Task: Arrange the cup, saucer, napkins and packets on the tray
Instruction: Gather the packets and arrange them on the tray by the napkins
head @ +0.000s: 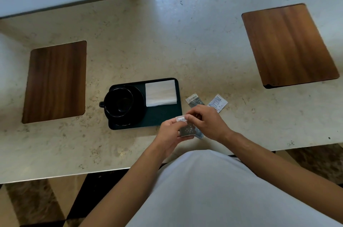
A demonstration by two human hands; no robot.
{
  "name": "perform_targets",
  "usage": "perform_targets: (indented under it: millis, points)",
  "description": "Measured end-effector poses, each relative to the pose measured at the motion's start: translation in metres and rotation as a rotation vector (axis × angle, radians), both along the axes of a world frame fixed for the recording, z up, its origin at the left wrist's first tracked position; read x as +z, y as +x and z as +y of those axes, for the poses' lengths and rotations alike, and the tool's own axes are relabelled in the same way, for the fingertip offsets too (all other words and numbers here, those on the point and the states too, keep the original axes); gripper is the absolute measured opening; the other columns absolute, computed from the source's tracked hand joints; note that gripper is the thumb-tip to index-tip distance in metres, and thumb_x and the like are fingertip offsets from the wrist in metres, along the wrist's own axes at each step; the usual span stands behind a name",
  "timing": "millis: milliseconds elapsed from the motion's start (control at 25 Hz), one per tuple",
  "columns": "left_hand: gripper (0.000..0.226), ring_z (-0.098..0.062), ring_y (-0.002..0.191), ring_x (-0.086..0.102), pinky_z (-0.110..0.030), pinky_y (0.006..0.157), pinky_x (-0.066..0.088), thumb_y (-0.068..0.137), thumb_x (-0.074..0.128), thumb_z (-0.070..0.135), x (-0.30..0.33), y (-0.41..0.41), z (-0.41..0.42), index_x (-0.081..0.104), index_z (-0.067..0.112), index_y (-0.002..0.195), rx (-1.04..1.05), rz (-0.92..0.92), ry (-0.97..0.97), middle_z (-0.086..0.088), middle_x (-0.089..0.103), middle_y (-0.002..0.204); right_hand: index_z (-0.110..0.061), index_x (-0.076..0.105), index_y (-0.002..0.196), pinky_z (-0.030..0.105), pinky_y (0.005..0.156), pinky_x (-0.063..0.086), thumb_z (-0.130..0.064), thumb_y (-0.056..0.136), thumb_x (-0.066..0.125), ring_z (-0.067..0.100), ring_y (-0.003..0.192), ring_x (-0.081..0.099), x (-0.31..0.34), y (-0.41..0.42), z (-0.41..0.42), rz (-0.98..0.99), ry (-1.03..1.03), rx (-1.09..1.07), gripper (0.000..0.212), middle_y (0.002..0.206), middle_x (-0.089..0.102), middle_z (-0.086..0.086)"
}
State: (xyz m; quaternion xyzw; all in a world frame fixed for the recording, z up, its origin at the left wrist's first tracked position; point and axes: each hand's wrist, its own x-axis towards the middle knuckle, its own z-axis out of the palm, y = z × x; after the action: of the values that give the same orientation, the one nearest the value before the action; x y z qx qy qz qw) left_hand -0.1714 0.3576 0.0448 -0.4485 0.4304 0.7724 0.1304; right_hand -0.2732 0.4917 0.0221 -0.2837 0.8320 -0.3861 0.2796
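In the head view, the left hand (169, 130) and the right hand (205, 122) are meeting just off the near right corner of the dark tray (163, 115), their fingers pinching a grey packet (186, 128) between them above the stone table (148, 41). On the tray, a black cup (118, 101) is sitting on its black saucer (138, 113) at the left end, with white napkins (160, 93) lying beside it at the far right. Two more packets, a grey one (194, 99) and a white one (217, 102), are lying on the table just right of the tray, while two wooden mats (55, 82) are resting well apart at either side.
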Motion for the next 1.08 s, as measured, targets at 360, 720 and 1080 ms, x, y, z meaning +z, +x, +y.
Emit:
perform_targets:
  millis: [360,720,1080]
  points:
    - [0.020,-0.031,0.093,0.077,-0.040,0.078,0.064,0.100,0.048,-0.006,-0.017,0.013,0.000,0.066,0.003,0.104,0.214,-0.095,-0.019,-0.021,0.077,0.102,-0.026,0.058,0.121,0.025,0.075,0.047,-0.045,0.084,0.078,0.011,0.095,0.052,-0.028,0.014,0.014,0.174,0.514,0.093,0.045,0.121,0.060,0.000]
    - [0.029,-0.035,0.098,0.077,-0.038,0.075,0.064,0.093,0.044,-0.008,-0.020,0.016,-0.005,0.064,0.006,0.109,0.266,-0.083,0.028,-0.021,0.078,0.103,-0.025,0.062,0.091,0.024,0.067,0.047,-0.033,0.093,0.071,0.009,0.079,0.057,-0.031,0.006,0.015,-0.020,0.472,-0.084,0.013,0.099,0.066,0.000]
    - [0.044,-0.039,0.102,0.074,-0.046,0.084,0.063,0.085,0.039,-0.013,-0.018,0.006,-0.002,0.062,-0.005,0.122,0.199,-0.032,0.076,-0.026,0.071,0.117,-0.025,0.077,0.091,0.016,0.055,0.046,-0.030,0.097,0.068,0.000,0.057,0.057,0.004,-0.004,0.010,-0.395,0.033,-0.152,0.012,0.074,0.073,-0.006]
